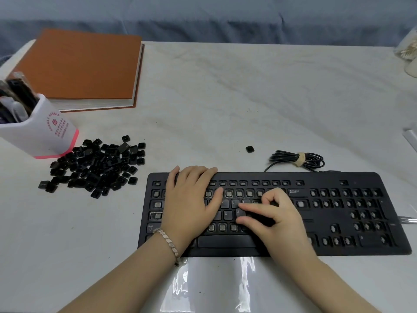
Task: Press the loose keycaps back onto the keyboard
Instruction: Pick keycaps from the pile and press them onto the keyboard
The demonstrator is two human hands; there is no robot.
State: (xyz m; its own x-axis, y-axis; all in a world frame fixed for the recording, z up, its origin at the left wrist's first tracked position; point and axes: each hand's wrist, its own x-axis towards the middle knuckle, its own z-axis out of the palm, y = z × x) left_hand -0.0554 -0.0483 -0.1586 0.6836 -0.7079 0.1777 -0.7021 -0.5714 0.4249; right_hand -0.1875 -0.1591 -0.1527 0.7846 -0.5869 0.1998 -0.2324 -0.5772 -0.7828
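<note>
Black keyboard (316, 177), left hand (189, 199) flat on it, grip open, right hand (277, 213) grip pinching J keycap (239, 212)

White-clothed table (225, 98), black keyboard (338, 222), keycap pile (97, 168), stray keycap (250, 149), coiled cable (297, 159), orange book (83, 64), pen cup (45, 132)

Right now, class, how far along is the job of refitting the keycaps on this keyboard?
Done: a few caps sit on the keyboard, including spacebar, Backspace and G. In hand: the right hand pinches the J keycap at its socket while the left hand rests flat on the keyboard. Left: most sockets are bare, and the pile of loose keycaps awaits.
</note>
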